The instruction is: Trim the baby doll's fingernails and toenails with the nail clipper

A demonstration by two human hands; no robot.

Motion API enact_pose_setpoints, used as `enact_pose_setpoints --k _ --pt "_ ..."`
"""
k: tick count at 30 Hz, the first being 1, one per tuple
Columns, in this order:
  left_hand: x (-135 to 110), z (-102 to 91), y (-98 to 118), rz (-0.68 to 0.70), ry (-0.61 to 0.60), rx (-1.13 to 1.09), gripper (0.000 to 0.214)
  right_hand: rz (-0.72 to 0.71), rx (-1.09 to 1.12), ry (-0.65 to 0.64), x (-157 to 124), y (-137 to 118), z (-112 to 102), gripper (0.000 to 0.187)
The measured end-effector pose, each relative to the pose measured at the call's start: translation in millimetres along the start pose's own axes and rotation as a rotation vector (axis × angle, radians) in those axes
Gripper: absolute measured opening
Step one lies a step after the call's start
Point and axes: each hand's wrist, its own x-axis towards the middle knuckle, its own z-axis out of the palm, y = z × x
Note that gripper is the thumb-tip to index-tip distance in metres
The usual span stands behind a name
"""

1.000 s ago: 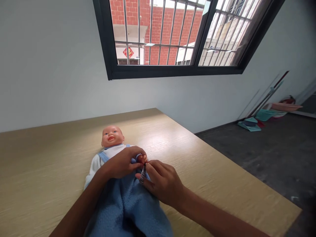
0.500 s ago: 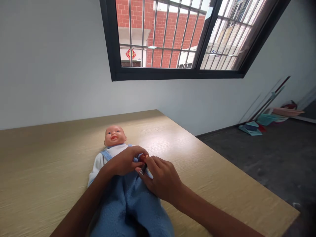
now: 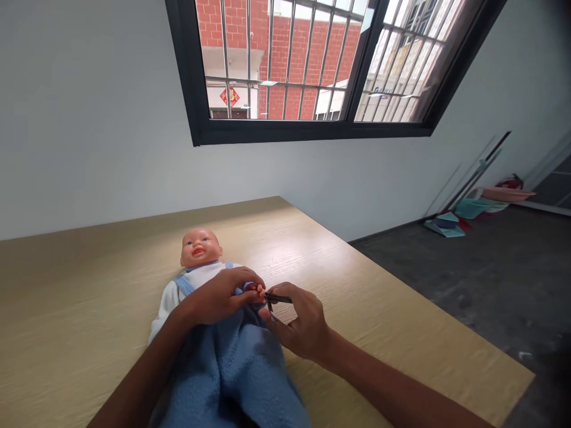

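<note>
A baby doll [image 3: 200, 248] in a white top and blue fleece overalls lies on its back, its head toward the wall. My left hand [image 3: 225, 294] reaches across its chest and is closed around the doll's hand [image 3: 259, 290], whose small fingers stick out past mine. From the other side, my right hand [image 3: 303, 321] grips dark nail clippers [image 3: 280, 298] between thumb and fingers. The clippers' two arms are spread apart in a V, and their tip is at the doll's fingers. Whether the jaws touch a finger, I cannot tell.
The doll rests on a light wooden table [image 3: 379, 333], whose right edge runs diagonally above a dark floor [image 3: 482, 279]. Behind stands a pale wall with a barred window [image 3: 285, 65]. A dustpan [image 3: 446, 223], basins [image 3: 508, 194] and leaning poles are in the far right corner.
The clippers have turned in my right hand, from pointing down beside the doll's hand to lying sideways with their arms spread. The view has shifted slightly; my left hand keeps its hold.
</note>
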Motion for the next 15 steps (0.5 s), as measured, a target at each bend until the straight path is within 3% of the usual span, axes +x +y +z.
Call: enact_pose_setpoints --k 15 --pt "-0.5 1.7 -6.9 0.014 0.006 -0.003 0.019 -0.143 -0.132 -0.048 3.2 -4.3 0.8 0.022"
